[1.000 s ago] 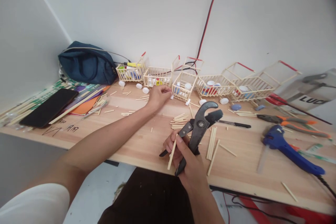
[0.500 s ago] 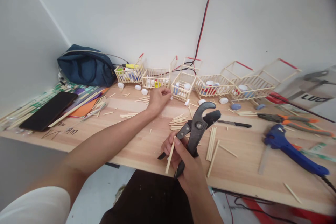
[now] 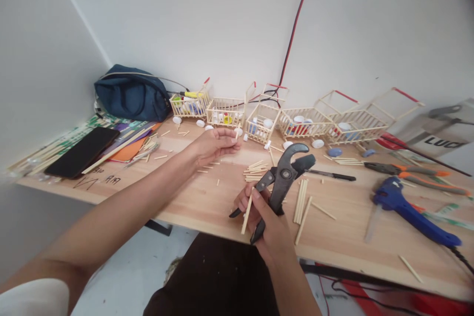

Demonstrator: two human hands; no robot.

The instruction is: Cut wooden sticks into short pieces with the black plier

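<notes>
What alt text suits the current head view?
A person's right hand holds a black hooked cutter and a short wooden stick over a wooden table; the left hand appears to pinch a small pale piece. Behind stand five red-handled miniature stick carts; a blue glue gun lies right.

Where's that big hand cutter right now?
In the head view, the cutter is just right of centre, in the person's right hand, a wooden stick held alongside it.
</notes>
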